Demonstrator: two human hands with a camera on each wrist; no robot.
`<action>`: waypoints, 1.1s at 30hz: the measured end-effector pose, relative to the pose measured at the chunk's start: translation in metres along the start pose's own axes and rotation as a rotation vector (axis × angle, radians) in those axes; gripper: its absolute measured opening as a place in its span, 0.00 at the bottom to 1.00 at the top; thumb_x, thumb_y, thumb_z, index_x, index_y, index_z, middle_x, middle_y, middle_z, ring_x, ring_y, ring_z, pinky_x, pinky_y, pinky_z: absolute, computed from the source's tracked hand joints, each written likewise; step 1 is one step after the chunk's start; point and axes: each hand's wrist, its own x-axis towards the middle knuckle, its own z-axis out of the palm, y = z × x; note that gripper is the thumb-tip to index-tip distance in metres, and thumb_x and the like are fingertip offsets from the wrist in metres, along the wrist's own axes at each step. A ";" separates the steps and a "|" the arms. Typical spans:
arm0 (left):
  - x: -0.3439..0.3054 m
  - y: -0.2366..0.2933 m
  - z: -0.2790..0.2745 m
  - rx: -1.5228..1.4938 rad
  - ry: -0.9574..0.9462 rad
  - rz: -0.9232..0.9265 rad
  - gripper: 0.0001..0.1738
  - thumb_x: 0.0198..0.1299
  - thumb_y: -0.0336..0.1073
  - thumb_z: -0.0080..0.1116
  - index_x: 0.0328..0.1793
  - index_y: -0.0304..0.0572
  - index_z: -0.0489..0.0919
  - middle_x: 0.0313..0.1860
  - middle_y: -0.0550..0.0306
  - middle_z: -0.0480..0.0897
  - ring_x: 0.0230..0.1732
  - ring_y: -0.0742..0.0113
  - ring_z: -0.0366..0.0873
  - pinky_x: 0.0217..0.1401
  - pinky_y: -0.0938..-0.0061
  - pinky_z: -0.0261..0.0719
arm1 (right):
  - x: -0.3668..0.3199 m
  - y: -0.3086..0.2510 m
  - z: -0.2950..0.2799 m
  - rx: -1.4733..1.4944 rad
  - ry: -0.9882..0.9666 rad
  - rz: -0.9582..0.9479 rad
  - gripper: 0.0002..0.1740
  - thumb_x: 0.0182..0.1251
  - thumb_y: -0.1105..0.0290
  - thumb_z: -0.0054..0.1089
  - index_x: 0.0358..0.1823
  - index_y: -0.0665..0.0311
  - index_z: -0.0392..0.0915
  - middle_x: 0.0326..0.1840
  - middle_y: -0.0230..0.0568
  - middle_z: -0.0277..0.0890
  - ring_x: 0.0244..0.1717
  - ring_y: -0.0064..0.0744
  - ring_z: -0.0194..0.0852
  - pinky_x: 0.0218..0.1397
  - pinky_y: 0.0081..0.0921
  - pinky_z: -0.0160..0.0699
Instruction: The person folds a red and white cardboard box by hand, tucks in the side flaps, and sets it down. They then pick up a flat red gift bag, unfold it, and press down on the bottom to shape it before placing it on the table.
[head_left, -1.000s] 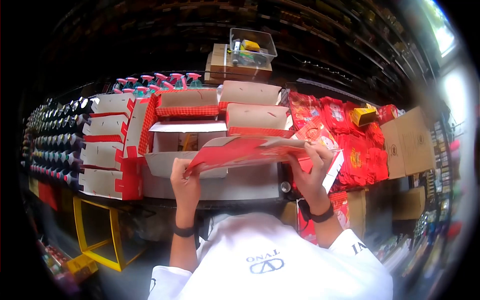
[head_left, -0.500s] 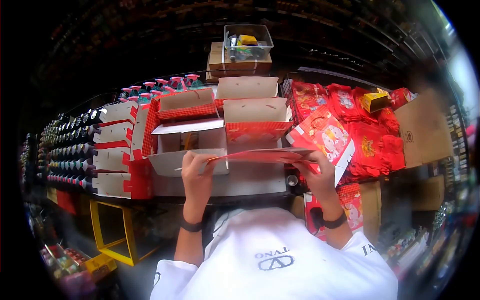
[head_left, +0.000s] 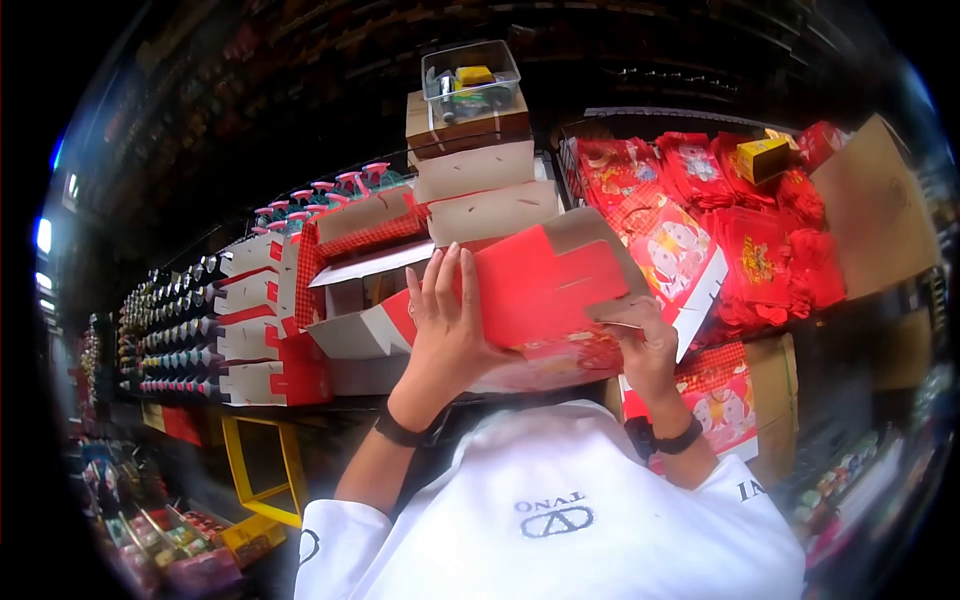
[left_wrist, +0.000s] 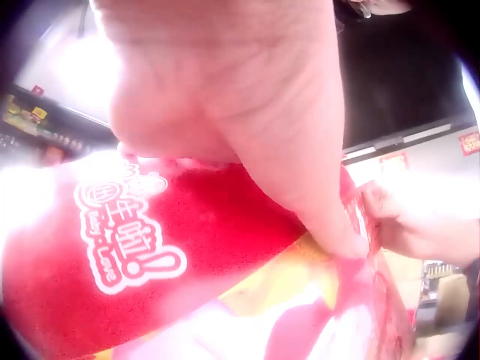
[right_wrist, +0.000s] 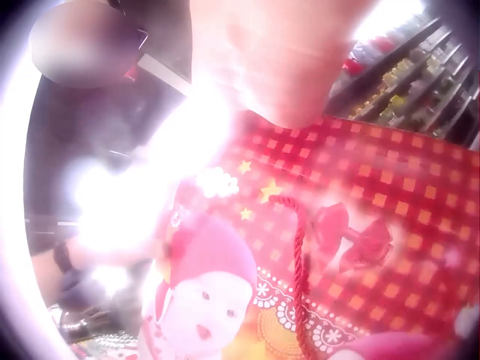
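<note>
A partly folded red cardboard gift box [head_left: 545, 285] is tilted in front of the white shirt, plain red and grey flaps uppermost. My left hand [head_left: 445, 315] rests with straight, spread fingers against its left part, thumb toward the near printed side. On the right, my right hand [head_left: 645, 345] pinches a flap at the near right corner. In the left wrist view the box's side [left_wrist: 142, 225] carries white lettering on red. The right wrist view shows its checked print [right_wrist: 360, 172], with a baby picture and a red twisted cord [right_wrist: 300, 255].
Opened boxes [head_left: 485, 215] stand behind, with bottles [head_left: 170, 310] at left and spray bottles [head_left: 340, 185] at the back. A flat printed box [head_left: 675, 255] and red bags [head_left: 755, 265] lie at right. A yellow frame [head_left: 290, 470] stands below left.
The box, seen nearly edge-on before, has tipped and opened out, showing its flaps. My left hand has gone from pinching the left edge to spread fingers against it; the right keeps its grip.
</note>
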 end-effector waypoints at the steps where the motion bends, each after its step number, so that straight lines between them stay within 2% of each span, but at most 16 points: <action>1: 0.000 0.006 0.001 0.004 -0.037 -0.004 0.95 0.25 0.60 0.94 0.92 0.33 0.37 0.87 0.29 0.45 0.90 0.30 0.41 0.90 0.30 0.38 | -0.002 0.003 -0.001 0.018 0.004 -0.019 0.12 0.67 0.83 0.70 0.48 0.60 0.89 0.43 0.35 0.91 0.46 0.36 0.86 0.64 0.37 0.75; 4: 0.000 0.019 0.012 -0.103 -0.079 -0.014 0.89 0.26 0.57 0.94 0.91 0.35 0.46 0.87 0.32 0.48 0.89 0.27 0.42 0.87 0.27 0.45 | -0.001 0.008 0.000 0.065 0.007 -0.100 0.12 0.65 0.82 0.70 0.45 0.57 0.90 0.42 0.32 0.91 0.42 0.36 0.83 0.64 0.40 0.73; 5: 0.001 0.023 0.013 -0.113 -0.058 -0.023 0.86 0.28 0.54 0.94 0.92 0.39 0.48 0.86 0.30 0.49 0.87 0.26 0.46 0.85 0.30 0.53 | 0.003 0.008 -0.003 0.079 0.000 -0.143 0.11 0.66 0.81 0.70 0.45 0.57 0.90 0.42 0.31 0.91 0.41 0.36 0.83 0.64 0.41 0.72; 8: 0.002 0.027 0.021 -0.262 -0.067 -0.013 0.82 0.33 0.51 0.93 0.92 0.43 0.49 0.86 0.28 0.50 0.85 0.24 0.53 0.82 0.34 0.62 | 0.015 0.008 -0.013 0.092 -0.046 -0.244 0.11 0.65 0.81 0.69 0.45 0.55 0.90 0.42 0.30 0.91 0.41 0.36 0.82 0.64 0.41 0.71; 9: 0.004 0.032 0.021 -0.272 -0.033 0.018 0.77 0.38 0.48 0.91 0.92 0.45 0.51 0.83 0.25 0.56 0.81 0.23 0.61 0.78 0.37 0.68 | 0.018 0.008 -0.016 0.092 -0.065 -0.272 0.12 0.65 0.81 0.69 0.45 0.55 0.90 0.41 0.30 0.90 0.41 0.36 0.82 0.64 0.41 0.71; 12: 0.004 0.034 0.026 -0.316 -0.039 0.072 0.74 0.40 0.47 0.90 0.91 0.43 0.53 0.81 0.25 0.61 0.79 0.24 0.65 0.78 0.38 0.69 | 0.032 0.004 -0.027 0.119 -0.147 -0.378 0.13 0.61 0.80 0.70 0.45 0.55 0.89 0.42 0.30 0.90 0.42 0.37 0.82 0.64 0.42 0.71; 13: 0.004 0.035 0.026 -0.355 -0.013 0.088 0.70 0.43 0.46 0.89 0.90 0.43 0.55 0.80 0.26 0.65 0.78 0.25 0.67 0.77 0.39 0.70 | 0.035 0.004 -0.027 0.128 -0.153 -0.391 0.14 0.60 0.80 0.71 0.45 0.55 0.88 0.41 0.30 0.89 0.43 0.38 0.81 0.65 0.43 0.71; 15: 0.004 0.034 0.026 -0.369 -0.020 0.072 0.69 0.45 0.46 0.88 0.90 0.43 0.55 0.80 0.27 0.65 0.77 0.25 0.67 0.76 0.39 0.70 | 0.039 0.003 -0.026 0.143 -0.171 -0.417 0.15 0.58 0.80 0.72 0.45 0.55 0.87 0.41 0.29 0.87 0.45 0.40 0.81 0.65 0.44 0.72; 18: 0.002 0.031 0.026 -0.349 0.001 0.053 0.67 0.47 0.45 0.86 0.90 0.43 0.56 0.80 0.27 0.65 0.77 0.26 0.68 0.76 0.39 0.69 | 0.039 0.011 -0.024 0.078 -0.204 -0.391 0.19 0.56 0.80 0.74 0.49 0.55 0.85 0.47 0.32 0.84 0.51 0.44 0.79 0.66 0.47 0.72; 21: 0.002 0.026 0.027 -0.248 0.028 0.042 0.67 0.46 0.43 0.86 0.90 0.45 0.57 0.80 0.30 0.65 0.78 0.29 0.66 0.78 0.40 0.67 | 0.036 0.001 -0.019 0.003 -0.087 -0.317 0.23 0.56 0.78 0.75 0.54 0.54 0.83 0.53 0.34 0.80 0.58 0.44 0.76 0.69 0.48 0.73; 24: 0.005 0.025 0.022 -0.092 0.024 0.049 0.64 0.45 0.43 0.85 0.89 0.48 0.61 0.79 0.32 0.65 0.78 0.32 0.65 0.80 0.40 0.64 | 0.025 -0.002 -0.025 -0.234 -0.058 -0.532 0.23 0.58 0.76 0.74 0.56 0.53 0.82 0.58 0.35 0.78 0.60 0.42 0.75 0.73 0.49 0.74; 25: 0.007 0.027 0.018 -0.037 0.018 0.050 0.63 0.45 0.44 0.85 0.89 0.49 0.63 0.79 0.33 0.66 0.78 0.32 0.64 0.80 0.39 0.63 | 0.020 -0.005 -0.026 -0.253 -0.028 -0.638 0.23 0.63 0.70 0.73 0.60 0.52 0.83 0.63 0.35 0.79 0.66 0.40 0.75 0.77 0.48 0.73; 28: 0.014 0.033 0.012 0.002 -0.030 0.097 0.61 0.42 0.49 0.87 0.86 0.57 0.68 0.76 0.34 0.67 0.78 0.33 0.63 0.80 0.37 0.59 | 0.017 -0.024 -0.010 -0.443 -0.173 -0.656 0.27 0.66 0.61 0.73 0.67 0.51 0.81 0.71 0.36 0.77 0.75 0.41 0.71 0.81 0.52 0.68; 29: 0.012 0.032 0.017 0.027 -0.037 0.121 0.61 0.41 0.52 0.87 0.85 0.53 0.69 0.75 0.35 0.68 0.76 0.33 0.64 0.80 0.35 0.59 | 0.018 -0.026 -0.001 -0.506 -0.281 -0.597 0.36 0.66 0.53 0.72 0.74 0.56 0.77 0.76 0.41 0.74 0.80 0.43 0.68 0.85 0.57 0.61; 32: 0.000 0.020 0.041 -0.068 -0.092 0.152 0.64 0.40 0.53 0.87 0.86 0.50 0.67 0.74 0.37 0.68 0.75 0.33 0.65 0.79 0.35 0.59 | 0.012 -0.009 0.030 -0.685 -0.513 -0.454 0.39 0.68 0.52 0.69 0.77 0.62 0.73 0.76 0.49 0.73 0.78 0.47 0.70 0.86 0.61 0.56; 33: -0.001 0.021 0.044 -0.112 -0.127 0.132 0.64 0.43 0.47 0.85 0.88 0.47 0.63 0.73 0.36 0.69 0.75 0.34 0.65 0.79 0.35 0.59 | 0.002 0.007 0.042 -0.753 -0.488 -0.510 0.39 0.70 0.56 0.64 0.78 0.68 0.69 0.75 0.55 0.74 0.77 0.49 0.72 0.84 0.60 0.59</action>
